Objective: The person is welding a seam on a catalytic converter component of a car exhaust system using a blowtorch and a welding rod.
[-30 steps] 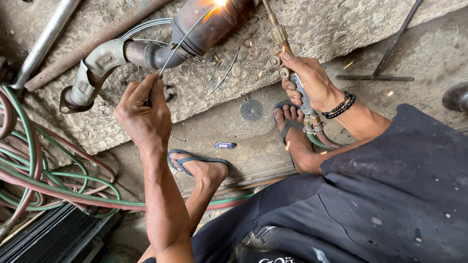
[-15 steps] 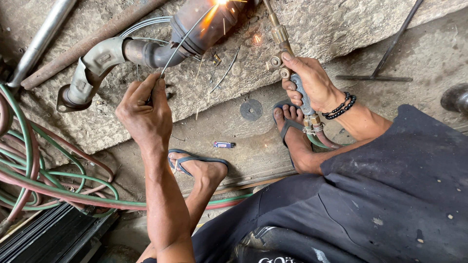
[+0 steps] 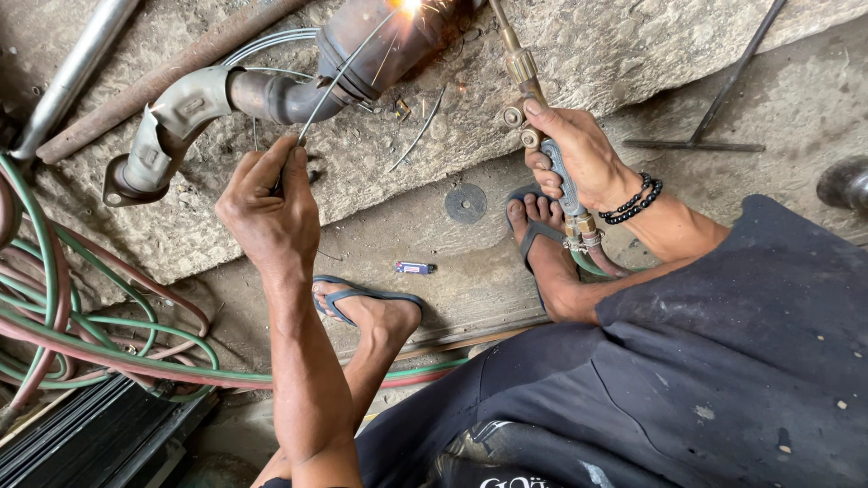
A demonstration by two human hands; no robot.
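My left hand [image 3: 269, 203] pinches a thin filler rod [image 3: 339, 79] that slants up to a bright glowing spot [image 3: 409, 7] on a rusty exhaust pipe assembly [image 3: 271, 90]. My right hand [image 3: 579, 154], with a black bead bracelet on the wrist, grips the handle of a brass gas torch [image 3: 524, 77] whose neck points up toward the same glowing spot, where sparks fly. The pipe lies on a rough stone slab [image 3: 588, 54]. My feet in blue sandals rest on the ground below the slab.
Green and red gas hoses [image 3: 72, 316] coil at the left. A shiny metal tube [image 3: 77, 72] and a rusty bar [image 3: 181, 68] lie on the slab at upper left. A small lighter [image 3: 414, 267] and a round disc [image 3: 465, 203] lie on the ground.
The view has shifted slightly. Sparks flare more at the heated spot. Both hands hold their tools in almost the same places.
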